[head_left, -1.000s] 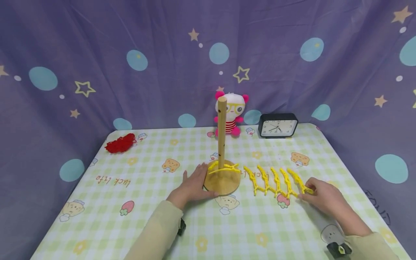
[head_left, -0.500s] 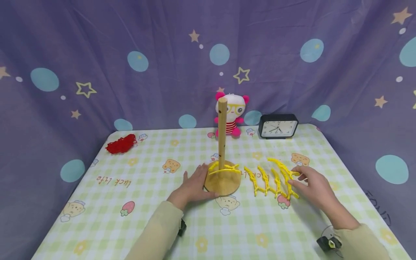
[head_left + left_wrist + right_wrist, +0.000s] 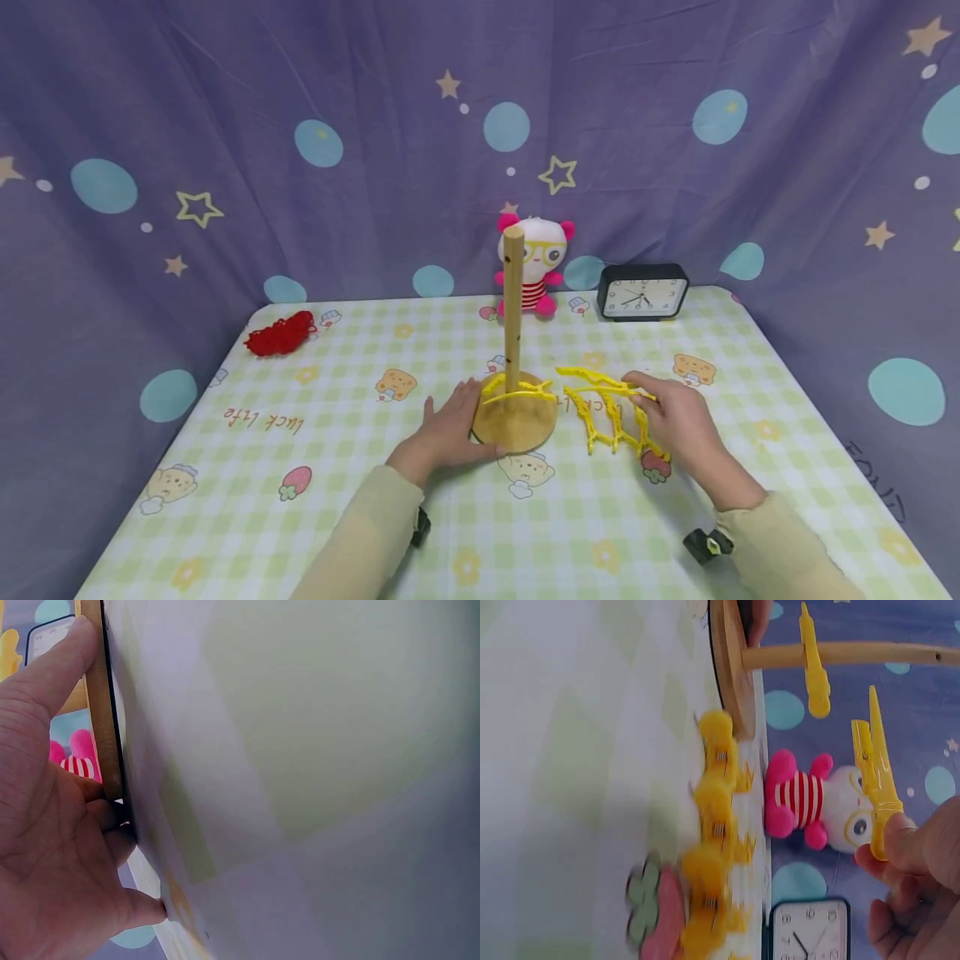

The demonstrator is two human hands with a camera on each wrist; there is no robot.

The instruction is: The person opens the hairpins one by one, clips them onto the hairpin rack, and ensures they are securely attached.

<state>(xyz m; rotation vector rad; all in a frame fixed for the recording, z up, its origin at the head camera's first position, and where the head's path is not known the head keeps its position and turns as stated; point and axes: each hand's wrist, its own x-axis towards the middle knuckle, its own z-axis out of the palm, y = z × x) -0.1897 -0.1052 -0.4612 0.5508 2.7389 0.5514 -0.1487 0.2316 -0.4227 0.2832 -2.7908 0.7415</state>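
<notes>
A wooden stand, a round base (image 3: 517, 429) with an upright pole (image 3: 512, 317), stands mid-table. My left hand (image 3: 447, 429) holds the base by its left edge, thumb along the front; in the left wrist view the thumb lies on the base's rim (image 3: 105, 727). Low on the pole, yellow plastic branch pieces (image 3: 525, 392) cross it, a little above the base in the right wrist view. My right hand (image 3: 678, 421) pinches another yellow branch piece (image 3: 877, 772) at one end, raised over several like pieces (image 3: 588, 421) lying in a row right of the stand.
Behind the pole sits a pink-and-white panda plush (image 3: 534, 262). A black desk clock (image 3: 642, 293) stands at the back right. Red stringy material (image 3: 281, 335) lies in a heap at the back left. The checked tablecloth (image 3: 360, 517) ends against a purple curtain (image 3: 390, 167).
My right hand has lifted the rightmost yellow branch piece from the row and carried it left towards the stand, turning it more level. My left hand stays on the base.
</notes>
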